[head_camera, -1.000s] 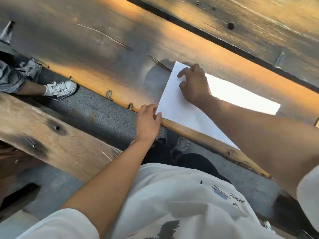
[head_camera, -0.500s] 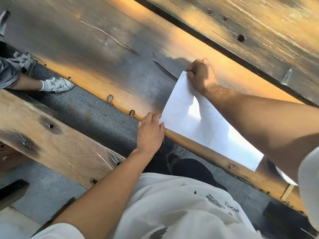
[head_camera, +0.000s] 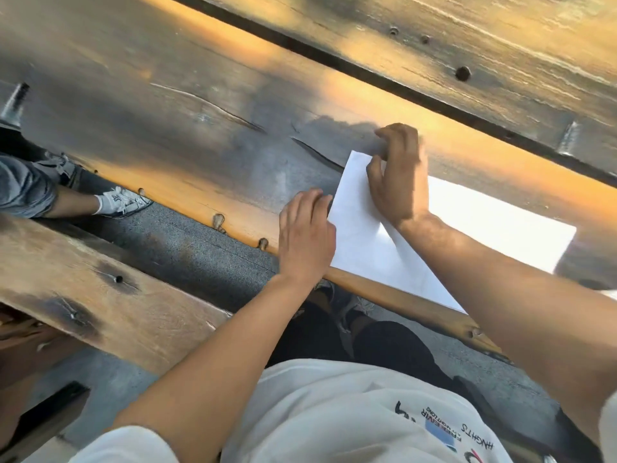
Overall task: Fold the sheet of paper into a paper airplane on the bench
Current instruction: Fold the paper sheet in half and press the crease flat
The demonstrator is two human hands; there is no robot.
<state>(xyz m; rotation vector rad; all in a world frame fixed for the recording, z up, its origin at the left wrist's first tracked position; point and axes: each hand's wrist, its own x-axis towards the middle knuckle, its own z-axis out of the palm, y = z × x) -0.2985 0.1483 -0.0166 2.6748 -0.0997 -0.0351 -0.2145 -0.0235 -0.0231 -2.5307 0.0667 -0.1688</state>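
Two hands worked a white paper (head_camera: pixel 364 228) at the near edge of a wooden bench (head_camera: pixel 200 155).

We saw the paper lying flat on the bench plank, its near edge just at the plank's lip, its right part in bright sun. Our left hand (head_camera: pixel 305 235) lay at the paper's left edge, fingers straight and close together, pressing down. Our right hand (head_camera: pixel 397 175) sat at the far left corner, fingers curled; motion blur kept us from telling whether they pinched the corner or only pressed it. We judged the risks as these: the paper could slide off the lip if the left hand eased up, and a corner lifted askew could set a crooked crease. The plank's cracks and rough grain could also dent or snag the fold.
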